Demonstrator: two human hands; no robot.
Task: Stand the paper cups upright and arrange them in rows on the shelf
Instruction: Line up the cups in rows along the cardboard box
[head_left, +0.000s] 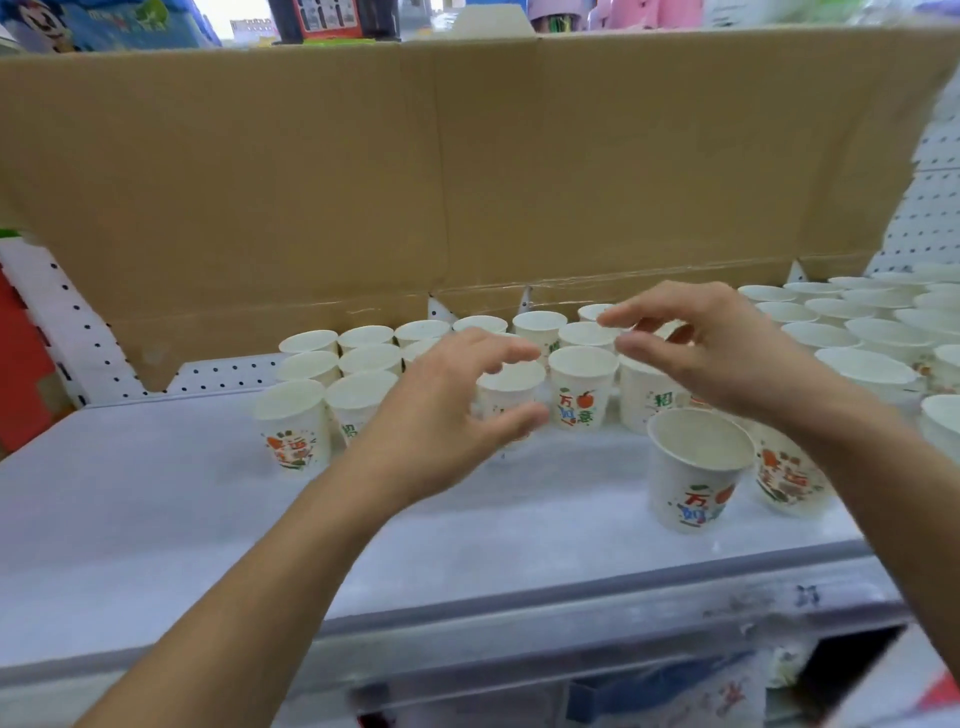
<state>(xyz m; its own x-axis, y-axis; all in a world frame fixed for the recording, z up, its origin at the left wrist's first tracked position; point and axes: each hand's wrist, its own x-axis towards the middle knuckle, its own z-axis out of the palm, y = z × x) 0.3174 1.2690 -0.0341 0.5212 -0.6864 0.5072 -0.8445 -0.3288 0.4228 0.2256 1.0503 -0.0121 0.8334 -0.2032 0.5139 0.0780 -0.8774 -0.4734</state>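
Observation:
Several white paper cups (363, 358) with colourful prints stand upright in rows at the back of the white shelf (156, 499). My left hand (447, 415) curves its fingers and thumb around one upright front-row cup (511, 387); the blur hides whether it touches it. My right hand (696, 348) hovers with spread fingers over the cups just to the right and holds nothing. One cup (696, 473) stands alone nearer the front edge. A tilted cup (784, 480) leans beside it, partly behind my right forearm.
A large flattened cardboard sheet (467, 171) stands against the shelf's back. Another group of upright cups (862, 332) fills the right side. White pegboard (924, 218) shows at right, a red panel (21, 353) at far left. The shelf's front lip (519, 613) runs below my arms.

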